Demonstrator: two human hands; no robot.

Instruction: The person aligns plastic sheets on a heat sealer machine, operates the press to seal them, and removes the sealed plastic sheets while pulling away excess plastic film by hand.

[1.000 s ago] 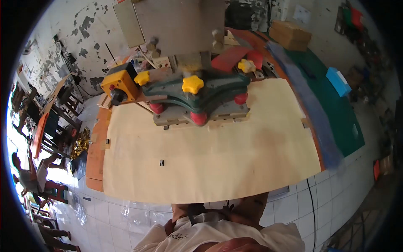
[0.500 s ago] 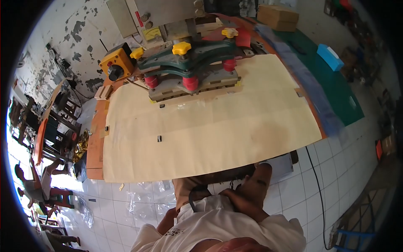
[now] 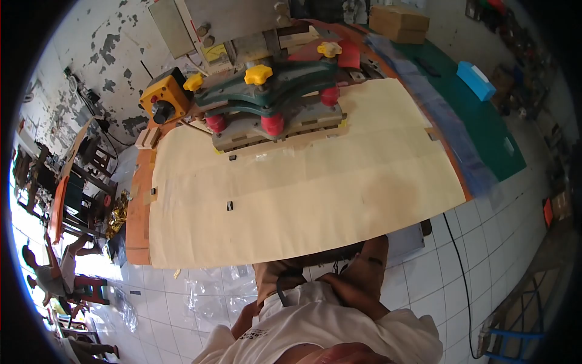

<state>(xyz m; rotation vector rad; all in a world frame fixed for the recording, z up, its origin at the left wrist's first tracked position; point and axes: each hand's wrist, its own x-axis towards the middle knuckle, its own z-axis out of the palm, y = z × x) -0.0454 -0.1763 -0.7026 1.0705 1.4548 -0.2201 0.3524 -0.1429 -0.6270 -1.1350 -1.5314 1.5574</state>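
Observation:
My right hand point(image 3: 330, 281) rests low in my lap between my thighs, its fingers hidden from view. At my left hip, part of my left hand or wrist point(image 3: 247, 316) shows beside the white shirt, and its fingers cannot be made out. Neither hand touches the work table. In front of me a large cream sheet point(image 3: 291, 206) covers most of the tabletop, with small black pieces point(image 3: 230, 206) on its left part. Over its back edge stands a press head point(image 3: 270, 97) with a green frame, yellow knobs point(image 3: 258, 75) and red posts point(image 3: 272, 124).
A yellow control box point(image 3: 163, 97) with a black knob stands at the back left, beside small wooden blocks point(image 3: 147, 138). To the right, a green surface point(image 3: 479, 133) holds a blue box point(image 3: 475, 80) and a cardboard box point(image 3: 398, 24). A black cable point(image 3: 459, 273) crosses the tiled floor. Another person point(image 3: 54, 273) sits far left.
The view has shifted slightly, so the press head appears a little further left and the sheet's left side a little lower. My hands stay where they were.

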